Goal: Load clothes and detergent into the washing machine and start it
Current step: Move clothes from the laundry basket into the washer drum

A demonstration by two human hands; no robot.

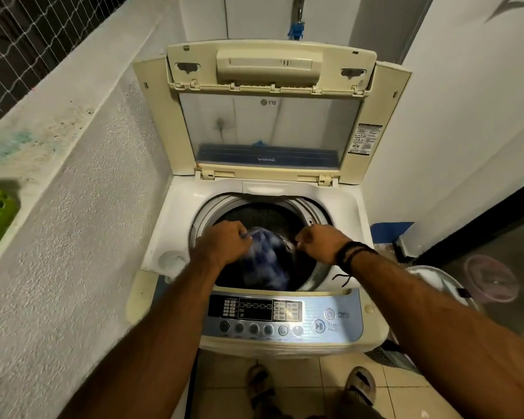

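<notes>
Both hands reach over the open drum of the washing machine (350, 207) as I watch. My left hand (224, 241) has its fingers curled round one edge of a blue checked garment (265, 258); my right hand (321, 240), a dark band at its wrist, pinches what looks like the other edge, though blur hides the contact. Between and below the hands the garment hangs down into the drum. Beyond the hands the lid (270, 95) stands upright. Nearer than my wrists lies the control panel (285, 316).

Single head-worn wide view, looking steeply down, close over the open washing machine (176, 219), forearms reaching in
</notes>
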